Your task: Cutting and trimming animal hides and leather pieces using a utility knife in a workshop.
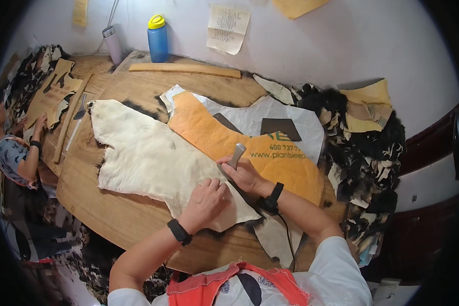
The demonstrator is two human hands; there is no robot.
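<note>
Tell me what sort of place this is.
Probably a fur or leather workshop. A pale hide lies on a wooden table, the right hand works it with a tool, and dark fur scraps are heaped alongside.

Bare wood of the counter (122, 219) lay open left of the pale hide (148, 158). Fur scraps (362, 153) heaped along the right edge blocked that side, and a wooden strip (184, 69) and two bottles (158, 38) stood at the back wall.
</note>
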